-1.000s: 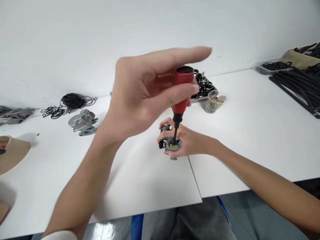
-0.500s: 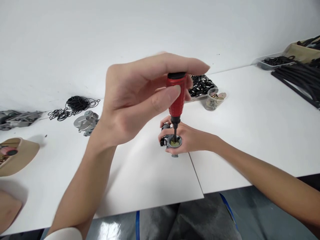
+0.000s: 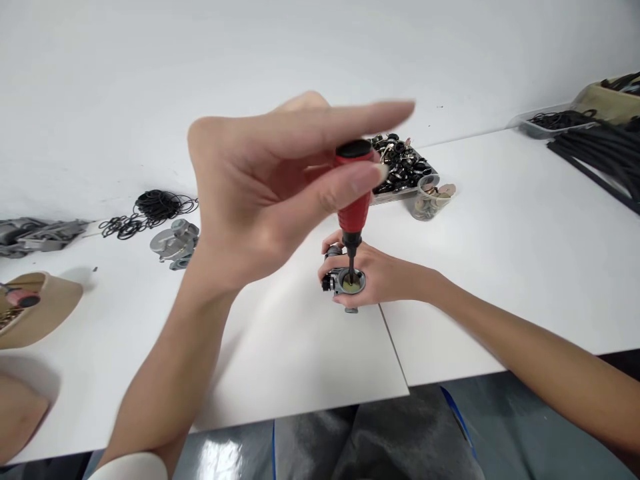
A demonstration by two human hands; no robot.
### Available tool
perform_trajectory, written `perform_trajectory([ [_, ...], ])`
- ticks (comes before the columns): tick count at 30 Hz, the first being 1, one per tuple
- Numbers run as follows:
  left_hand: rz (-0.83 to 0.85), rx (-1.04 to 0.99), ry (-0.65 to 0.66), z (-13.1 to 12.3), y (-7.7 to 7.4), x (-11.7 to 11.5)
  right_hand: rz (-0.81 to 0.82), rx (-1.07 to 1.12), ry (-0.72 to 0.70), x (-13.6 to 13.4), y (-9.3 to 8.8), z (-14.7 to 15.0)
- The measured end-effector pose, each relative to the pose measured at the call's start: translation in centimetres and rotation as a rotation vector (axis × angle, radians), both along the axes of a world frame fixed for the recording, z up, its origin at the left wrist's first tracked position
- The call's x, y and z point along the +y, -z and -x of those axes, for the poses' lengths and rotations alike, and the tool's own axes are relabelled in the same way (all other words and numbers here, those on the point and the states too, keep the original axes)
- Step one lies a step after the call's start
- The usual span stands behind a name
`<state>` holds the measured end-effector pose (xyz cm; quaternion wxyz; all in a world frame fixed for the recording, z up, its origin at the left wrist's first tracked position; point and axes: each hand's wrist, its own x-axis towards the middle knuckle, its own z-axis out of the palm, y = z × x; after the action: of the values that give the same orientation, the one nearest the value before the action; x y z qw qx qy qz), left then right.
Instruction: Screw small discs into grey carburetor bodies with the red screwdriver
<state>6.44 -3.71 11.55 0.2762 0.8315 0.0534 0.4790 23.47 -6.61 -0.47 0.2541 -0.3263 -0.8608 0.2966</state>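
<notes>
My left hand (image 3: 260, 193) is raised above the white table (image 3: 280, 347) and pinches the red handle of a screwdriver (image 3: 354, 200) between thumb and fingers. The index finger sticks out straight and blurred. The screwdriver stands upright, its dark tip in the round opening of a small grey metal part (image 3: 345, 283). My right hand (image 3: 385, 277) wraps around that part and presses it on the table near the seam between two boards.
A second grey metal casting (image 3: 174, 242) and a heap of black O-rings (image 3: 150, 208) lie at the left. A tray of black rings (image 3: 400, 173) and a clear cup of washers (image 3: 427, 200) sit behind. Black hoses (image 3: 600, 153) lie far right; a tan bin (image 3: 35, 310) sits far left.
My left fingers have shifted around the red handle, the index finger stretching out again, while the tip stays in the part. The right hand has not moved.
</notes>
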Motion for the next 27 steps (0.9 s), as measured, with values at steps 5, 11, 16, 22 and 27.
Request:
perform_trajectory([
  [5,0.022,0.056,0.047,0.04,0.15,0.59,0.006,-0.007,-0.008,0.07,0.07,-0.06],
  [11,0.122,-0.007,0.061,-0.02,0.11,0.24,0.008,-0.009,-0.004,0.03,0.00,-0.03],
  [16,0.080,-0.016,0.096,-0.26,0.14,0.72,0.016,-0.018,-0.002,0.02,-0.06,-0.07],
  [22,0.098,-0.053,0.088,-0.22,0.27,0.57,0.001,-0.012,-0.006,-0.05,-0.05,0.00],
  [27,0.036,-0.044,0.038,-0.57,0.38,0.16,0.032,-0.042,0.003,-0.02,0.18,-0.09],
])
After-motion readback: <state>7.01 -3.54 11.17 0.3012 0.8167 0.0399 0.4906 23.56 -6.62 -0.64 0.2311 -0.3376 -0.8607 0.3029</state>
